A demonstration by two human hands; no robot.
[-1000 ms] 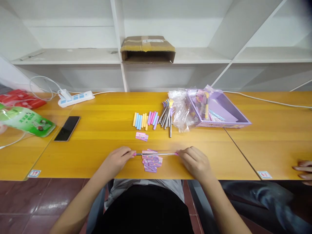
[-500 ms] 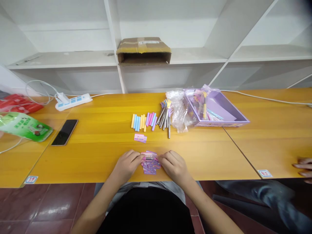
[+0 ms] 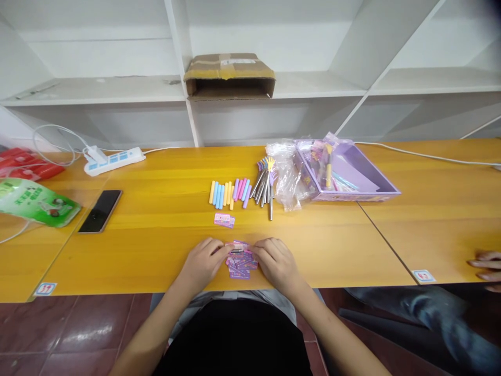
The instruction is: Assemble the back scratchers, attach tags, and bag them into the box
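My left hand [image 3: 203,262] and my right hand [image 3: 277,262] pinch opposite ends of a short metal rod [image 3: 237,251]. Its silver middle shows between my fingertips, which cover most of both ends. Under it lies a loose pile of purple and pink printed cards [image 3: 239,267] on the table. Two more pink cards [image 3: 224,220] rest farther back. Beyond them, a row of pastel yellow, blue, pink and purple tubes [image 3: 230,194] lies side by side. Several metal rods with small hand-shaped tips, like mini back scratchers [image 3: 265,184], are heaped to the right of the tubes.
Clear plastic wrap [image 3: 287,177] lies against a purple tray [image 3: 376,175] of wrapped items. A phone [image 3: 100,211], a green pouch [image 3: 39,202] and a power strip [image 3: 114,161] are on the left. A cardboard box [image 3: 230,73] sits on the shelf. Another person's hand [image 3: 487,266] rests far right.
Both hands keep hold of the rod over the cards. Less of its pink ends shows between my fingers. The whole view has shifted slightly.
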